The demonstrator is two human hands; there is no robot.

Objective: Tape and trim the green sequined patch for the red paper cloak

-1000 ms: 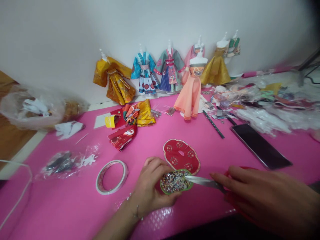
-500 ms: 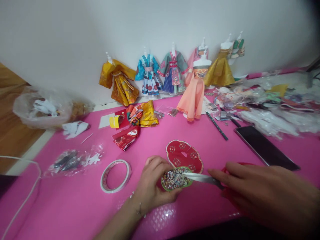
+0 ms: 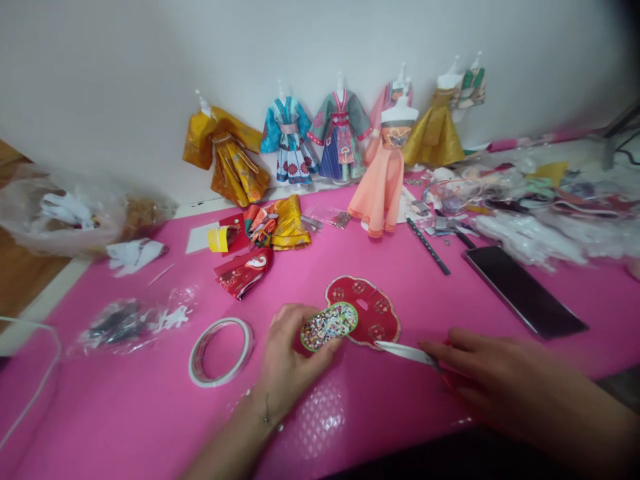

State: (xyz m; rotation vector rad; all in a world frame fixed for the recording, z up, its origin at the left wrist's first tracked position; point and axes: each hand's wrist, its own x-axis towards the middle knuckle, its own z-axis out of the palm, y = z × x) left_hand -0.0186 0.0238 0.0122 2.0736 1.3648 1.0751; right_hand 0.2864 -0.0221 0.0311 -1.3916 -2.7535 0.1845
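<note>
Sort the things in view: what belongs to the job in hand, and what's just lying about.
Seemingly in the job:
Green-rimmed container of bead-like bits, in the left hand
Scissors, in the right hand
Scallop-edged red cloth, near both

Apparently just lying about:
Tape roll
Phone
Folded red cloth
Peach dress, standing behind

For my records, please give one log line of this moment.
left hand: holds bead container; right hand: holds scissors; tip: near red cloth; tape roll: beside left hand

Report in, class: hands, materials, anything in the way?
Left hand grips green-rimmed bead container. Right hand holds scissors, tip by red cloth. Container partly hides cloth.
</note>
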